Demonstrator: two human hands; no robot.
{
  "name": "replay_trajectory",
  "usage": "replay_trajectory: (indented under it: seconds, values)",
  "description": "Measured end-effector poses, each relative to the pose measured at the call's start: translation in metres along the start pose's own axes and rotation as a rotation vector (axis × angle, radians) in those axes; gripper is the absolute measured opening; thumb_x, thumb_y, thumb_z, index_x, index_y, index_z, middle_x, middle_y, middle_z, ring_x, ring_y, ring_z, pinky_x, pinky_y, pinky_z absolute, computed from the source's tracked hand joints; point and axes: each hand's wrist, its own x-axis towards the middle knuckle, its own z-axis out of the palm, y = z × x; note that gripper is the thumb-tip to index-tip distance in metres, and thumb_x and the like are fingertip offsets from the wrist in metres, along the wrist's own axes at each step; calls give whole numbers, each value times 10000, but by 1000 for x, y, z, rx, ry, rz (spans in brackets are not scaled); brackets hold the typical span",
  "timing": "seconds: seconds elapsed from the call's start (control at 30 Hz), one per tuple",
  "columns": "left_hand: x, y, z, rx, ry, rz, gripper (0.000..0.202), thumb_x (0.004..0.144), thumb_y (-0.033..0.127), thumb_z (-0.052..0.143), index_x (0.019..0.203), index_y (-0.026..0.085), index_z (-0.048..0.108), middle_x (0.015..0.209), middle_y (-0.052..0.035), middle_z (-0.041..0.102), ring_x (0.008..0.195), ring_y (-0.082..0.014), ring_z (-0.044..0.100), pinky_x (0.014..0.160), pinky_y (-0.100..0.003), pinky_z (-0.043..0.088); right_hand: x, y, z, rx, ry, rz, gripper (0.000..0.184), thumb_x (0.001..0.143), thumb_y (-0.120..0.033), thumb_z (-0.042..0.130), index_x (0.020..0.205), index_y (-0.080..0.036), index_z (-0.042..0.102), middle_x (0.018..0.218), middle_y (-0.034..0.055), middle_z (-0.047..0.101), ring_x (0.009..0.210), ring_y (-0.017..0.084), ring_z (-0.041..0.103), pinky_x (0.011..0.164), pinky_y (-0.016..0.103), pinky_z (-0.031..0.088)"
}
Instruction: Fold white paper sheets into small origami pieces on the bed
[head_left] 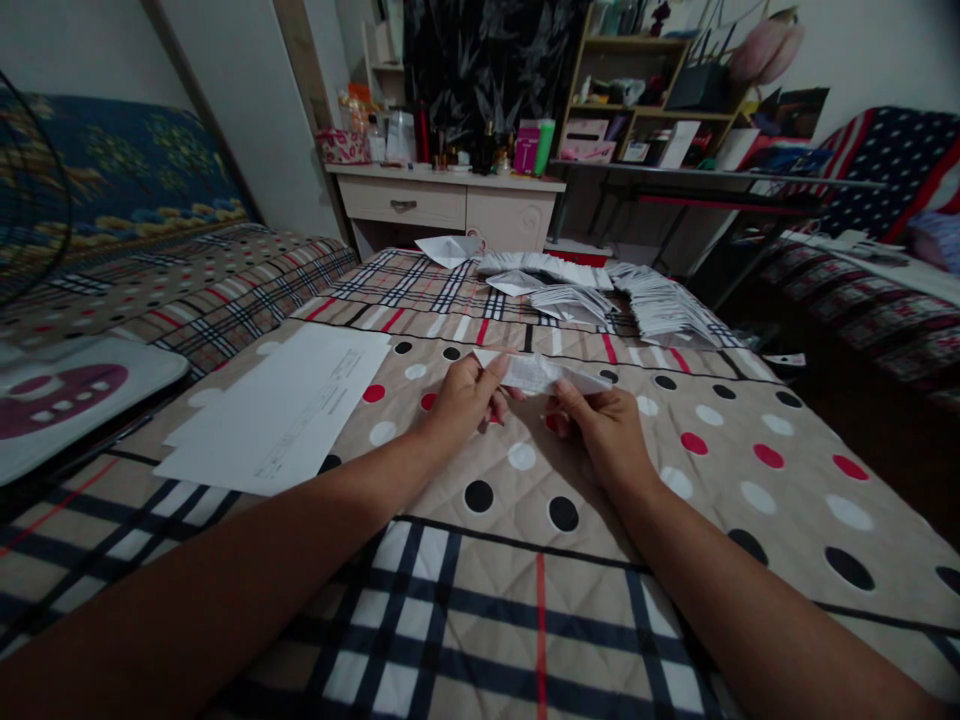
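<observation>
A folded strip of printed white paper [531, 374] is stretched between my two hands, a little above the bedspread. My left hand [472, 395] pinches its left end between thumb and fingers. At the opposite end, my right hand [600, 415] grips the strip with the thumb on top. To the left lies a stack of white paper sheets [300, 400], the top one bearing printed text. Beyond my hands stand rows of folded paper pieces [664, 305], packed closely together, with a smaller bunch of folded papers [574, 303] in front.
The patterned bedspread [517, 580] spreads under everything. A white board with a pink design [82, 400] sits at the left edge. Behind are a white dresser [442, 205] covered with bottles and boxes, and a desk with shelves [637, 110].
</observation>
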Motion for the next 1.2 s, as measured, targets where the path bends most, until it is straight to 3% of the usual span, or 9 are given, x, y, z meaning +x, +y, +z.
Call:
replay_trajectory:
  seconds: [0.13, 0.3, 0.5, 0.57, 0.7, 0.83, 0.97, 1.1, 1.2]
  values:
    - [0, 1, 1, 91, -17, 26, 291, 825, 377, 649, 909, 99, 676, 584, 13, 630, 362, -48, 467, 343, -158, 339, 0, -4, 0, 22, 104, -63, 349, 668, -423, 814, 878, -165, 710, 769, 32, 713, 592, 147, 601, 509, 248, 471]
    - [-2, 0, 1, 191, 9, -13, 234, 769, 303, 727, 906, 113, 729, 510, 31, 595, 411, -66, 521, 406, -161, 394, -2, -8, -2, -44, 69, -13, 280, 669, -399, 813, 692, -151, 687, 564, 1, 626, 493, 121, 526, 453, 228, 379]
    - [3, -6, -3, 210, 114, 40, 265, 749, 291, 745, 944, 112, 740, 696, -40, 711, 523, -108, 614, 476, -198, 472, 1, -5, -5, -94, 6, -63, 387, 796, -512, 688, 629, -165, 637, 537, -3, 591, 506, 123, 520, 478, 235, 378]
    - [4, -7, -5, 231, 137, 98, 273, 731, 285, 756, 945, 116, 741, 811, -69, 741, 622, -132, 659, 528, -210, 506, 2, -2, -7, -51, 17, -55, 381, 812, -522, 666, 662, -171, 653, 541, -9, 586, 505, 126, 532, 489, 241, 400]
    - [4, -4, -6, 216, 101, 158, 287, 744, 326, 746, 951, 128, 734, 946, -90, 749, 801, -176, 697, 650, -244, 556, 4, 2, -8, 34, 35, 23, 306, 749, -445, 740, 904, -181, 741, 637, 5, 657, 564, 153, 599, 545, 272, 468]
    - [3, -1, -6, 233, 101, 164, 278, 772, 279, 717, 998, 117, 719, 1010, -108, 736, 913, -197, 693, 780, -290, 565, 5, 4, -8, -5, 30, 12, 262, 706, -352, 758, 914, -192, 762, 862, 50, 732, 709, 173, 651, 642, 292, 501]
    - [5, -4, -6, 245, 102, 166, 355, 725, 180, 738, 1070, 109, 692, 1069, -124, 725, 986, -212, 685, 872, -326, 551, 7, 4, -8, -34, 34, 23, 307, 723, -358, 736, 973, -181, 750, 932, 72, 744, 779, 197, 664, 683, 314, 510]
    - [9, -11, -6, 227, 101, 160, 359, 728, 123, 696, 1087, 122, 682, 1063, -116, 728, 999, -217, 691, 852, -322, 561, 10, 4, -13, -276, 65, -37, 295, 810, -399, 650, 973, -173, 747, 937, 83, 753, 824, 223, 669, 739, 348, 505]
    - [12, -15, -5, 167, 94, 105, 353, 763, 43, 558, 1082, 136, 677, 1045, -100, 738, 981, -196, 703, 785, -284, 574, 11, 2, -19, -667, 54, -234, 204, 829, -346, 629, 904, -210, 762, 896, 67, 748, 866, 242, 646, 764, 360, 477]
